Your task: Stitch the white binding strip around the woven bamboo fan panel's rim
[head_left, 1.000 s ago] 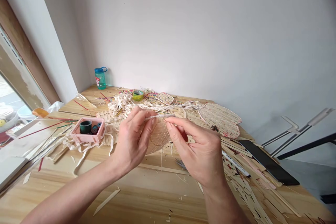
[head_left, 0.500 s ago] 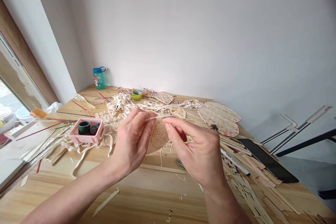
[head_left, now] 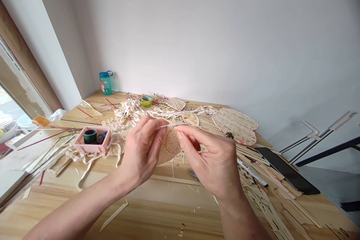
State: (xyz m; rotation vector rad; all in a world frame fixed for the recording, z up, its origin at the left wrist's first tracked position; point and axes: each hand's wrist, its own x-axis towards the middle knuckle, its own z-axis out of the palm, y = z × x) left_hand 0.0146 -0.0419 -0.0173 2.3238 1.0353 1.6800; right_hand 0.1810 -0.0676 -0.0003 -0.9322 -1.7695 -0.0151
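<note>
My hands hold a small woven bamboo piece (head_left: 172, 143) upright above the wooden table (head_left: 118, 191). My left hand (head_left: 142, 152) grips it from the left, fingers curled over its top edge. My right hand (head_left: 210, 159) pinches a thin pale bamboo strip (head_left: 172, 124) along that edge between thumb and forefinger. The strip's end is hidden by my fingers. A dark curved line shows on the woven surface. Behind my hands lies a tangle of pale loose strips (head_left: 131, 112).
Around my hands lie a pink plastic box (head_left: 92, 146) of dark spools, a green tape roll (head_left: 146, 101), a water bottle (head_left: 105, 83), a large woven mat (head_left: 235, 126), a marker (head_left: 252, 172) and a black phone (head_left: 287, 170). Bamboo strips cover the table's right side. A window lies left.
My hands keep nearly the same hold on the woven piece and strip. The whole view has shifted slightly, with the table's contents sitting a little higher and further left.
</note>
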